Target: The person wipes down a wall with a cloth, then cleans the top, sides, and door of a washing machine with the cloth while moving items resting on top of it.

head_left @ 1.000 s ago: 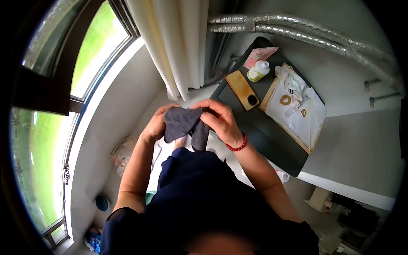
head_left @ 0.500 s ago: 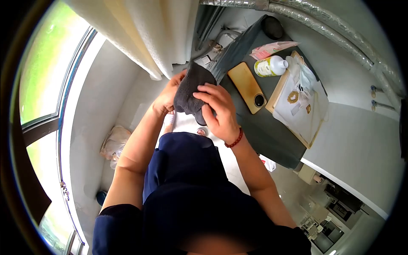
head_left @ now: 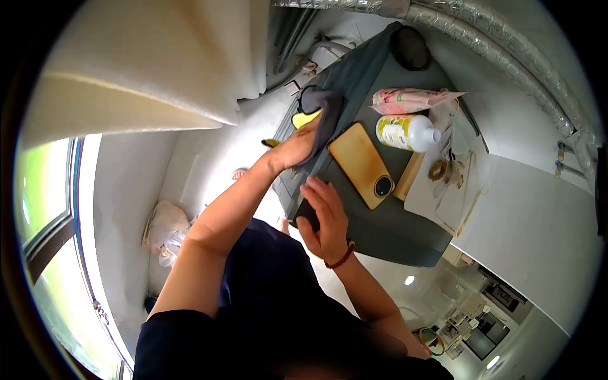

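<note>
My left hand (head_left: 297, 144) holds a dark grey cloth (head_left: 327, 120) against the left side of the dark machine top (head_left: 405, 234). Its fingers are partly hidden by the cloth. Beside the cloth, a yellow and black thing (head_left: 305, 118) shows; what it is I cannot make out. My right hand (head_left: 326, 218), with a red bead bracelet at the wrist, hovers near the machine's front edge, fingers apart and empty. A gold phone (head_left: 358, 161) lies face down to the right of both hands.
A white bottle (head_left: 405, 133) lies beside a pink packet (head_left: 411, 100). Right of them is a wooden-edged tray (head_left: 410, 177) with papers and small items. A curtain (head_left: 145, 69) hangs at upper left; silver pipes (head_left: 506, 57) run along the wall. A plastic bag (head_left: 166, 231) sits low on the left.
The left hand has carried the cloth over to the machine's side. The right hand has let go of the cloth and moved lower. The view has shifted, and the yellow and black thing now shows.
</note>
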A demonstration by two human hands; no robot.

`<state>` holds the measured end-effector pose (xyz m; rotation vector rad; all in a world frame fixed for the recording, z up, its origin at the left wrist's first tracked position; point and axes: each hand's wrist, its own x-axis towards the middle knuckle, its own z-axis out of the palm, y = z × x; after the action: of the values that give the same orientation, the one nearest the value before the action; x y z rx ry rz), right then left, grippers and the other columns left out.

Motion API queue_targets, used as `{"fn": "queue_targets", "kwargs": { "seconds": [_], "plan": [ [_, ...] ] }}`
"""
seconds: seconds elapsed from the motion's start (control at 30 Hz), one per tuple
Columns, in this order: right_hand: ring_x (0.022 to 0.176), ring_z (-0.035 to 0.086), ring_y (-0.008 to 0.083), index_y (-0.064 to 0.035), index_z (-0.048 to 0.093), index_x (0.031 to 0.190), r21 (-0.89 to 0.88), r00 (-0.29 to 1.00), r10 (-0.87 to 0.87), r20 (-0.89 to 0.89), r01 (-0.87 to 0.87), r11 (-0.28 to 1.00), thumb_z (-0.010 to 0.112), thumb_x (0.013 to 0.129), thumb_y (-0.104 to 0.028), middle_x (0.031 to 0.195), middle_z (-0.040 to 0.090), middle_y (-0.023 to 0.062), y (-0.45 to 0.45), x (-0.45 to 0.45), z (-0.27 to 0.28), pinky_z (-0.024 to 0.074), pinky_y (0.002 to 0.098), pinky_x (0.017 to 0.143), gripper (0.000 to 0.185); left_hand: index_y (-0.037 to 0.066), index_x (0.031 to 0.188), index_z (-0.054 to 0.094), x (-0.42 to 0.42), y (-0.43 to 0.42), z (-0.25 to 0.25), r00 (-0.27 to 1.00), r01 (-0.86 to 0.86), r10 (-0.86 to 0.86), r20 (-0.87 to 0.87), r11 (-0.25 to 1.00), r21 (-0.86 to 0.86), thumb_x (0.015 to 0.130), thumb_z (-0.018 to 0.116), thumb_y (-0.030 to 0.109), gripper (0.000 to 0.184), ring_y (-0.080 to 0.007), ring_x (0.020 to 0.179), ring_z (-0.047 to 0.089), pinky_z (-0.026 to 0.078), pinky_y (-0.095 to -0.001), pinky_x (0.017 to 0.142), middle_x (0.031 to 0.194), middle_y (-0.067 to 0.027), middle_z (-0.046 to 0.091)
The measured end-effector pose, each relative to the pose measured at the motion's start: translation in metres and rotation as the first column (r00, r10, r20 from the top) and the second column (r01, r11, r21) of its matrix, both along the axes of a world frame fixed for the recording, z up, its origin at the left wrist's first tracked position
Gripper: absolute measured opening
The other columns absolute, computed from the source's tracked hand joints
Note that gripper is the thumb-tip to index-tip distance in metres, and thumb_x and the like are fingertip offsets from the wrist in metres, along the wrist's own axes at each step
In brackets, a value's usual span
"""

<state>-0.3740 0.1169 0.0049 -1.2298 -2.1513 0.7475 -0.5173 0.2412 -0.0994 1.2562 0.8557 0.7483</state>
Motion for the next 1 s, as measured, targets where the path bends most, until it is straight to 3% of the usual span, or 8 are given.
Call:
{"fn": "queue_targets", "kwargs": {
  "seconds": [0.17,0.4,0.5,0.57,0.7,0.87,0.9,1.0],
  "plan": [
    [0.124,0.054,0.0356,-0.001,0.058,0.128,-0.059,1.0,-0.014,-0.002,0.014,0.998,0.059,0.088,-0.022,0.134,0.056,0.0176,0.003,0.001,0.001,0.038,0.0495,0.107,0.044,0.006,0.156,0.02,0.032,0.097,0.004,0.996,-0.081,0.076,0.047,0.99,0.114,0.106,0.03,0.039,0.061,-0.0251,0.146,0.028,0.021,-0.031,0.118,0.159,-0.0149,0.028],
    [0.122,0.056,0.0331,-0.0008,0.062,0.123,-0.091,0.998,-0.023,0.051,0.028,0.995,0.06,0.087,-0.02,0.134,0.057,0.0169,0.007,0.0,0.002,0.039,0.047,0.108,0.041,0.005,0.155,0.024,0.073,0.189,0.0,0.97,-0.203,0.2,0.139,0.979,0.011,0.106,0.024,0.039,0.06,-0.0267,0.146,0.028,0.022,-0.0306,0.118,0.158,-0.0156,0.03],
    [0.123,0.056,0.0319,-0.0011,0.063,0.122,-0.099,0.996,-0.033,0.078,0.04,0.994,0.062,0.085,-0.019,0.133,0.058,0.0163,0.005,-0.001,0.004,0.0398,0.0463,0.108,0.041,0.004,0.154,0.026,0.061,0.176,-0.029,0.995,-0.098,0.099,0.0,0.985,0.14,0.106,0.023,0.034,0.057,-0.0258,0.147,0.027,0.021,-0.0307,0.119,0.158,-0.0167,0.03],
    [0.123,0.056,0.0319,-0.0012,0.063,0.122,-0.093,0.996,-0.033,0.078,0.04,0.995,0.063,0.085,-0.018,0.134,0.058,0.0163,0.006,-0.002,0.004,0.04,0.0465,0.107,0.041,0.003,0.154,0.025,0.049,0.126,-0.047,0.987,-0.126,0.112,-0.111,0.984,-0.129,0.106,0.024,0.028,0.055,-0.0263,0.147,0.027,0.021,-0.031,0.119,0.158,-0.0181,0.03],
    [0.123,0.057,0.0318,-0.0017,0.063,0.122,-0.108,0.997,-0.029,0.078,0.037,0.993,0.062,0.085,-0.019,0.134,0.058,0.0161,0.007,-0.002,0.005,0.0401,0.0466,0.107,0.041,0.002,0.154,0.024,0.039,0.036,-0.097,0.984,-0.162,0.17,0.05,0.979,-0.125,0.105,0.027,0.028,0.055,-0.0282,0.149,0.021,0.016,-0.0331,0.121,0.159,-0.0196,0.025],
    [0.123,0.056,0.031,-0.0034,0.063,0.125,-0.135,0.995,-0.011,0.098,0.024,0.991,0.061,0.088,-0.024,0.137,0.055,0.0162,0.006,0.0,0.005,0.0402,0.0463,0.107,0.042,0.0,0.151,0.03,0.051,0.108,-0.03,0.981,-0.193,0.189,0.039,0.958,0.211,0.106,0.03,0.026,0.052,-0.0317,0.148,0.022,0.016,-0.0355,0.121,0.158,-0.0211,0.027],
    [0.125,0.055,0.0304,-0.0041,0.062,0.128,-0.132,0.992,0.001,0.129,0.016,0.991,0.06,0.09,-0.026,0.139,0.054,0.0159,0.007,0.0,0.004,0.0389,0.0462,0.108,0.043,-0.001,0.151,0.03,0.063,0.132,-0.055,0.965,-0.256,0.215,0.148,0.892,0.373,0.106,0.031,0.024,0.052,-0.0299,0.148,0.023,0.017,-0.0344,0.121,0.158,-0.0206,0.028],
    [0.13,0.051,0.0282,-0.0067,0.058,0.135,-0.146,0.964,0.034,0.264,0.005,0.989,0.055,0.095,-0.031,0.143,0.051,0.0144,0.007,-0.004,0.008,0.0337,0.0457,0.112,0.047,-0.001,0.152,0.026,0.073,0.171,-0.084,0.982,-0.189,0.184,0.048,0.926,0.326,0.106,0.02,0.03,0.056,-0.0287,0.149,0.021,0.015,-0.0335,0.121,0.159,-0.0199,0.025]
  ]
}}
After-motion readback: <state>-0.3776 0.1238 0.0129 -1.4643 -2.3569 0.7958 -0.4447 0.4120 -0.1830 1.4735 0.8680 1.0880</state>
